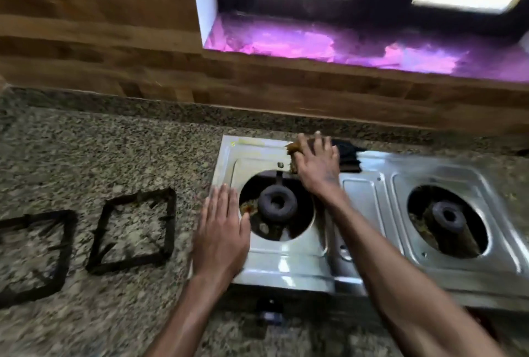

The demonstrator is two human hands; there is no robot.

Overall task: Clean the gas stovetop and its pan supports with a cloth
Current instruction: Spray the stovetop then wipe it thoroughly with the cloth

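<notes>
A steel two-burner gas stovetop (pixel 369 193) sits on the granite counter, with a left burner (pixel 276 203) and a right burner (pixel 448 216) both bare of supports. Two black square pan supports (pixel 133 230) (pixel 31 256) lie on the counter to the left of the stove. My left hand (pixel 221 233) lies flat with straight fingers on the stove's left edge. My right hand (pixel 317 163) presses a brownish cloth (pixel 293 150) flat against the stove's back left area; most of the cloth is hidden under the hand.
The speckled granite counter (pixel 114 156) runs left and in front of the stove. A wood-look wall (pixel 100 41) rises behind it. A window sill with purple glare (pixel 343 44) sits above the stove. A dark patch (pixel 347 156) lies at the stove's back, right of my hand.
</notes>
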